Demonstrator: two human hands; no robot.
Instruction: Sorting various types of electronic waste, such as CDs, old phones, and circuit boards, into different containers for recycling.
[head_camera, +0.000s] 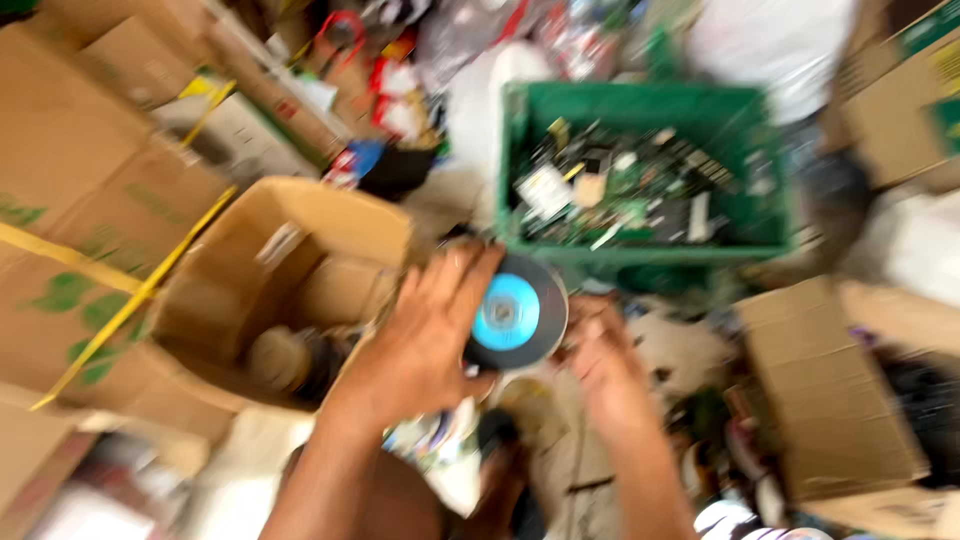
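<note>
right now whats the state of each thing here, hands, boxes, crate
left hand: fingers spread, gripping the round disc
right hand: at the disc's right edge, blurred
round disc: dark with a blue centre, held up between both hands
open cardboard box: flaps open, tipped, rounded items inside
green crate: upright, filled with circuit boards
cardboard box on the right: looks closed

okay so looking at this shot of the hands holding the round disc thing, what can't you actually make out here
Head view only, and all of it motion-blurred.
- Round dark disc with blue centre: its left edge is hidden behind the left hand.
- Right hand: smeared; whether it grips the disc is unclear.
- Green crate: its contents are a blur of circuit boards.
- Open cardboard box: shadowed inside, contents unclear.
</note>
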